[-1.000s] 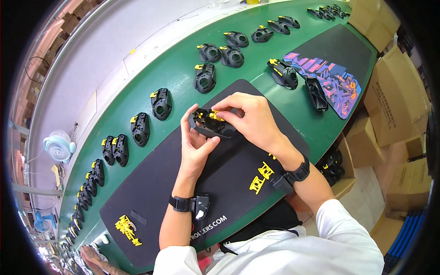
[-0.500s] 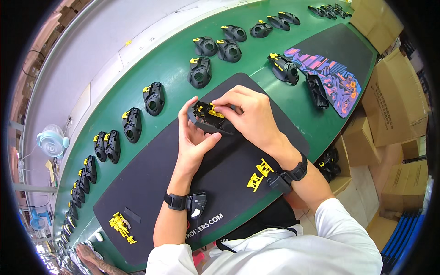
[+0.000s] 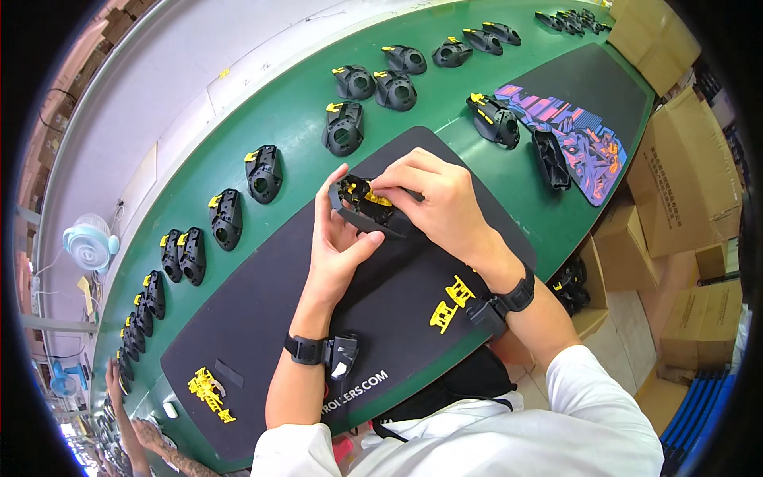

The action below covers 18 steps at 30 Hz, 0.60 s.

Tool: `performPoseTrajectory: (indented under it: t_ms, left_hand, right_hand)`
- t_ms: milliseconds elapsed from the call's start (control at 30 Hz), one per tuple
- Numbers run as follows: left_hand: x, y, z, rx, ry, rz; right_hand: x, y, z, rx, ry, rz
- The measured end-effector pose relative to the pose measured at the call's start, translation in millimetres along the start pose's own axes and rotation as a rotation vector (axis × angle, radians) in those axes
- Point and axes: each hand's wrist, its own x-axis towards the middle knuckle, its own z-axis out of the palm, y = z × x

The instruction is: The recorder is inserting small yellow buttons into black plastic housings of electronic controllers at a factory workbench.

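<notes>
My left hand (image 3: 338, 250) holds up a hollow black plastic shell (image 3: 367, 220), which looks like a computer mouse shell, with its open inside facing up. Fingers and thumb wrap round its outer sides. Inside it sits a small yellow plastic part (image 3: 377, 198). Thumb and fingertips of my right hand (image 3: 437, 199) pinch together at that part's upper edge; the exact contact is partly hidden by the fingers. Below the right wrist, several yellow plastic parts (image 3: 451, 304) lie joined on the black mat (image 3: 278, 294).
Another cluster of yellow parts (image 3: 210, 395) lies at the mat's left end. Black shells with yellow tabs (image 3: 264, 175) line the green table (image 3: 306, 171). A patterned mat (image 3: 584, 151) and cardboard boxes (image 3: 683, 171) are at right. A co-worker's hands (image 3: 117, 385) show at lower left.
The fingers of my right hand have shifted slightly at the yellow part, and the shell is turned a little. At lower left, a co-worker's arm has reached up to the row of shells.
</notes>
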Motion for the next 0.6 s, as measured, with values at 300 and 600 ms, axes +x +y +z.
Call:
performPoseTrajectory:
  t_ms: [300,600]
  left_hand:
    - [-1.0,-1.7,-5.9,-0.114,-0.031,-0.076]
    - [-5.0,3.6,-7.4,-0.118,-0.104,-0.183]
  right_hand:
    - [0.0,7.0,-4.1,0.368,-0.226,0.331]
    - [1.3,12.7,-19.2,0.86,-0.607,0.676]
